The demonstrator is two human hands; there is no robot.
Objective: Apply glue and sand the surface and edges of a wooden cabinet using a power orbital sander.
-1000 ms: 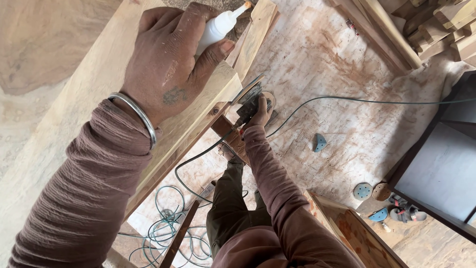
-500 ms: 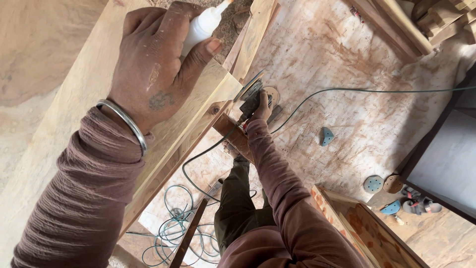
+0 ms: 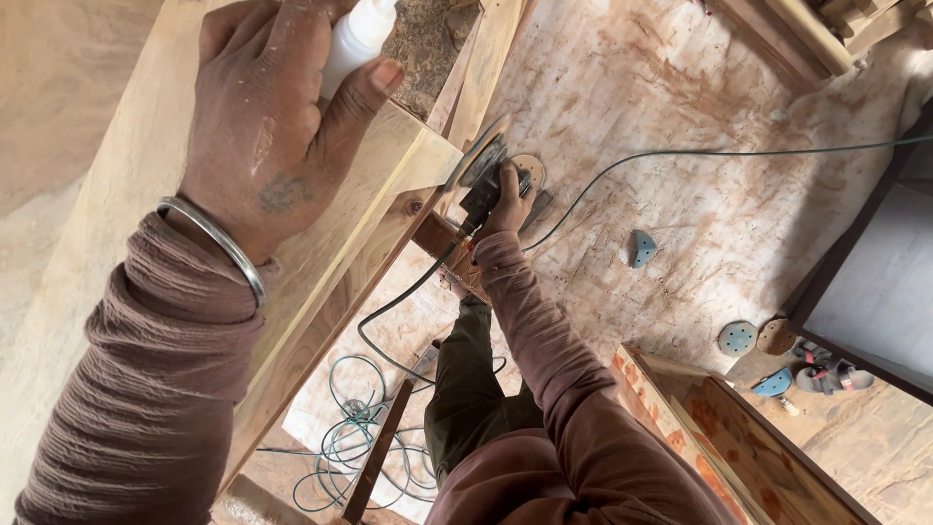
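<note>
Higher in view than a second ago, the left hand (image 3: 277, 126) has carried the white glue bottle (image 3: 356, 39) up along the wooden frame (image 3: 389, 194).
Its fingers clench the bottle above the frame's top edge; just right of the frame's corner, the right hand (image 3: 507, 199) grips a corded power sander (image 3: 496, 175), its cable (image 3: 680, 156) trailing away from the frame.

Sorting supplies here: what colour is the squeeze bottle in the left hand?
White; the squeeze bottle in the left hand shows best in the head view.
</note>
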